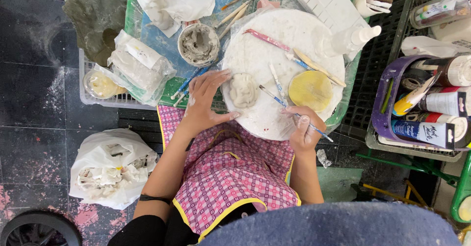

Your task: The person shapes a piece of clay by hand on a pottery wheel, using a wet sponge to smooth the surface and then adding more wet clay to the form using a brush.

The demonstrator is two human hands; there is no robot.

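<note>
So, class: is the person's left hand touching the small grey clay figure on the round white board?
Touching. The head view shows the left hand with its fingers curled against the small grey clay figure's left edge.

Lighting here is soft and even, looks like diffuse daylight or overhead shop light, nothing harsh. Shadows are weak, just a faint soft one under the left hand [205,101] and along the round white board [279,40]. That board is the brightest thing in shot and nearly blown out near its top, and the white plastic bag [110,167] loses some detail too. The dark floor [34,94] stays readable, not crushed. Focus is sharp through the middle. Wide lens bends the edges a bit, and the blue fabric [333,224] at the bottom is soft and blurry from being too close
</note>
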